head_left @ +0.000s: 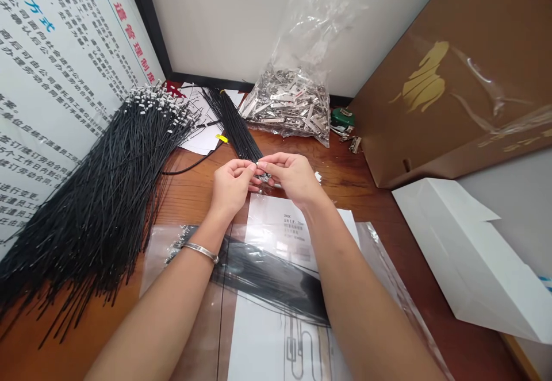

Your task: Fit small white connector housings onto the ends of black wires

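Note:
My left hand (233,184) and my right hand (296,179) meet at the near end of a narrow bundle of thin black wires (236,122). Both are closed, thumbs and forefingers pinched together around a dark wire end that the fingertips mostly cover. Small shiny metal ends (264,177) show just below the fingers. Beneath my forearms lies a clear plastic bag (190,312) with more black wires (263,274) inside, their metal tips poking out at the left. A printed sheet (259,220) is under that bag.
A large heap of black wires (99,191) with white connectors fills the left side. At the back stands a clear bag of metal clips (288,102), with a green tape measure (342,118) beside it. To the right are a brown box (466,82) and a white box (470,254).

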The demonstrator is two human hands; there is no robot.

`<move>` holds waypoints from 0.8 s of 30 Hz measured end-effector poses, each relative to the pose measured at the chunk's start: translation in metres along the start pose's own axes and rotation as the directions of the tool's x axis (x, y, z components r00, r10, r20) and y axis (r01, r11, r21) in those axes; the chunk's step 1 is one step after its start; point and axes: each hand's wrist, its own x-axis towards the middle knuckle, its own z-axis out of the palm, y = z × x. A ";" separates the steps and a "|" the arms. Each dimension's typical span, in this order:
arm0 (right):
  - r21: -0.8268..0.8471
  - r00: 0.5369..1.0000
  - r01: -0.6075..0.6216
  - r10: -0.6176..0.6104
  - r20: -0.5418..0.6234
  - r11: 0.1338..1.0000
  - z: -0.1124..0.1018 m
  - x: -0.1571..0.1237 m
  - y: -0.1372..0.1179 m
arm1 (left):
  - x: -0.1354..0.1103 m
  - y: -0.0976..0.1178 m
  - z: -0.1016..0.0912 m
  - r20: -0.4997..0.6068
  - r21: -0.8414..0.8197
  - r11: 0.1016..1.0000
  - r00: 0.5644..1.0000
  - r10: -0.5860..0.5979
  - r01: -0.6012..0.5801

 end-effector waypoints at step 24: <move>-0.184 0.992 0.103 -0.115 -0.056 0.978 0.006 0.000 -0.002 | 0.001 -0.006 -0.001 -0.042 0.052 0.995 0.996 0.082 -0.080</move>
